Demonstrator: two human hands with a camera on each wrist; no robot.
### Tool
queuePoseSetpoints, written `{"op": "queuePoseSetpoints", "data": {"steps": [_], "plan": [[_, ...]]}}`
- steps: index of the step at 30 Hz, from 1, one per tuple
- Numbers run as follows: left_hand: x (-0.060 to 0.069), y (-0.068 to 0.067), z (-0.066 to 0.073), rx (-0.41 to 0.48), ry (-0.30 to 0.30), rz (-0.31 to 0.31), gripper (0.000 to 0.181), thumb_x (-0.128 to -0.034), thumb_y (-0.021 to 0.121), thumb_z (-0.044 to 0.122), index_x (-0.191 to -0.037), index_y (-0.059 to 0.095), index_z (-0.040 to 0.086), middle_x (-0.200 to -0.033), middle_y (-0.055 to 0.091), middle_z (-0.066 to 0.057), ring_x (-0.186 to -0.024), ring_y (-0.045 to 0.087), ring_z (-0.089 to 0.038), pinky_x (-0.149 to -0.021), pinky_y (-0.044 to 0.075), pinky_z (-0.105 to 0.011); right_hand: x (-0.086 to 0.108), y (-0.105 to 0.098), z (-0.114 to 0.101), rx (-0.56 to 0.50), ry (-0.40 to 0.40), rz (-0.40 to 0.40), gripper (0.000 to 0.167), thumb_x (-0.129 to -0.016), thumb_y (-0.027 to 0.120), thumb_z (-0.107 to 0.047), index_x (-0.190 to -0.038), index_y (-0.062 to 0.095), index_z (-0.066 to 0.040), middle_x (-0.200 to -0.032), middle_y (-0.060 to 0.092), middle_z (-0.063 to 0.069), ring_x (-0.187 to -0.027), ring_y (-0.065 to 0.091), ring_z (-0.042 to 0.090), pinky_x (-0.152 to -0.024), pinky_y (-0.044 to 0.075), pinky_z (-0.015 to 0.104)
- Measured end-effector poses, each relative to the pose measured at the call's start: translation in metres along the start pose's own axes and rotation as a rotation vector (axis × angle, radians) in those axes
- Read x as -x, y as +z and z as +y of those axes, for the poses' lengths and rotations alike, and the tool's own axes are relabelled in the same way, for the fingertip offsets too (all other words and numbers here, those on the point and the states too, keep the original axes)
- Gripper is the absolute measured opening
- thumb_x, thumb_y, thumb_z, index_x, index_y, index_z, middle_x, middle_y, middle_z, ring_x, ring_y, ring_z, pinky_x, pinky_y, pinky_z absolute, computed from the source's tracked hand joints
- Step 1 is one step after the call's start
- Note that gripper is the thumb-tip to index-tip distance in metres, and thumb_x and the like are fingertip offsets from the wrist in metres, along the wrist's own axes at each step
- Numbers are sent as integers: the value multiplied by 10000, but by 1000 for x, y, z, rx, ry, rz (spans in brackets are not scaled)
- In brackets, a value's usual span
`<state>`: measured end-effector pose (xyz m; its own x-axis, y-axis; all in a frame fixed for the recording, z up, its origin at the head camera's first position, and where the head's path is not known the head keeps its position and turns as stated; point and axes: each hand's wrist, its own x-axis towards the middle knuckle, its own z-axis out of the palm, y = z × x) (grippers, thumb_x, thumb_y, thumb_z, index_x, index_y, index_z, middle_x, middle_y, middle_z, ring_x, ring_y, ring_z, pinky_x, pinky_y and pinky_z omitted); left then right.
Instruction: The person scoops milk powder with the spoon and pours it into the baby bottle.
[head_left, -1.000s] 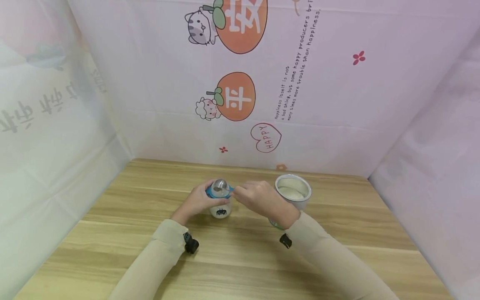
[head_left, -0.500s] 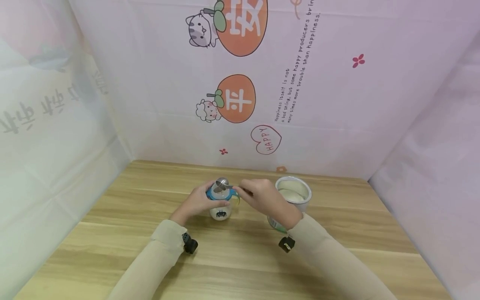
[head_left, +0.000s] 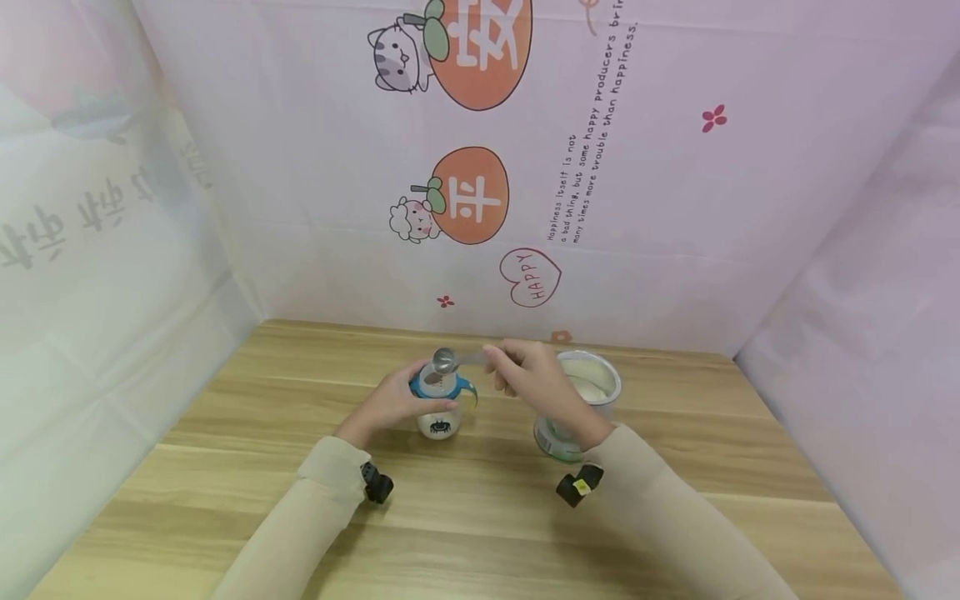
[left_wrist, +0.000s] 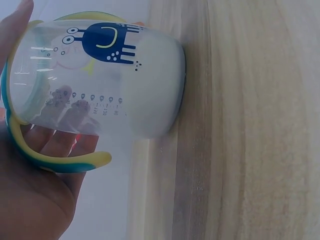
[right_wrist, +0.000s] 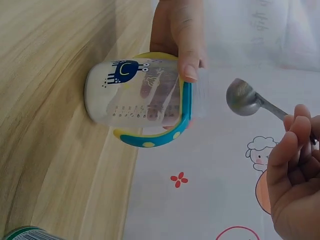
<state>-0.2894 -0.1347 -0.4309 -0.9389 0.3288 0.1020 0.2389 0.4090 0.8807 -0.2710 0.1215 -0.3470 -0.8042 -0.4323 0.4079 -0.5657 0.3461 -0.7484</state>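
A clear baby bottle [head_left: 439,425] with blue-and-yellow handles stands upright on the table, white contents in its lower part. My left hand [head_left: 393,402] grips it around the upper body near the handle ring, thumb across the front. In my right hand [head_left: 528,372] the handle of a metal measuring spoon [right_wrist: 244,98] is pinched. Its bowl is held just above the bottle's uncapped mouth, apart from it, and looks empty in the head view. Beneath and behind the right wrist stands an uncovered can [head_left: 617,392] of pale powder, partly hidden by the hand.
The wooden table [head_left: 465,533] runs up to a white printed cloth [head_left: 645,283] at the back. Similar cloth hangs at the left and right sides. Black wrist cameras sit on both cuffs.
My right hand has lifted a little, raising the spoon from tipped over the bottle mouth to above it. The left hand and bottle have stayed nearly still.
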Motion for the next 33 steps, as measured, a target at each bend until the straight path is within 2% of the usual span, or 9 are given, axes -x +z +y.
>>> {"op": "queuePoseSetpoints", "data": {"steps": [4,9,12,15,21,25,28,33], "plan": [[0,-1,0,-3,-2,-5,802,-753,876,463,-1435,518,240,-1327,614,-109,-1209,556,-257,-1024,415,-559,0,-3,-2,-52,101,5,406,-1069,505,-330,-830,682,-54,-644,575,60,-545,520,189,-515,496,288],[1,-2,1,-7,15,-7,768,-763,870,459,-1421,533,252,-1334,610,-99,-1221,545,-253,-1030,404,-565,1,-6,-2,-41,154,10,399,-1094,441,-282,-858,646,-35,-655,553,89,-556,482,177,-510,451,263],[2,-3,2,10,29,-21,749,-781,861,443,-1430,528,272,-1333,610,-71,-1227,543,-249,-1034,402,-560,2,-10,-4,-42,156,15,382,-1105,405,-227,-856,617,-31,-647,530,94,-546,451,166,-497,405,238],[2,-3,3,18,37,-30,744,-799,848,439,-1447,513,289,-1314,614,-33,-1221,548,-245,-1030,411,-553,4,-16,-3,-48,121,34,374,-1106,394,-195,-843,600,-26,-627,509,71,-524,423,154,-482,370,229],[0,-5,6,4,31,4,758,-795,846,450,-1452,524,250,-1290,616,-9,-1221,547,-254,-1029,424,-538,7,-27,0,-17,57,78,407,-1100,424,-274,-813,596,-42,-603,498,44,-506,414,142,-471,368,233],[-1,-7,10,23,35,6,763,-796,846,447,-1448,532,206,-1367,578,4,-1274,513,-273,-1047,410,-540,10,-34,0,-16,74,82,428,-1095,425,-330,-815,587,-49,-601,489,58,-490,404,148,-454,366,244],[-3,-7,14,27,62,10,738,-800,843,448,-1433,545,215,-1424,549,9,-1298,495,-263,-1066,393,-532,12,-40,-2,-22,95,82,424,-1095,422,-331,-824,582,-47,-607,483,60,-488,403,145,-447,368,247],[-7,-6,22,24,125,28,663,-816,836,427,-1395,575,236,-1406,568,36,-1296,496,-215,-1097,367,-486,16,-52,-2,-34,115,89,424,-1098,414,-325,-833,568,-31,-624,470,67,-522,409,135,-470,372,239]]}}
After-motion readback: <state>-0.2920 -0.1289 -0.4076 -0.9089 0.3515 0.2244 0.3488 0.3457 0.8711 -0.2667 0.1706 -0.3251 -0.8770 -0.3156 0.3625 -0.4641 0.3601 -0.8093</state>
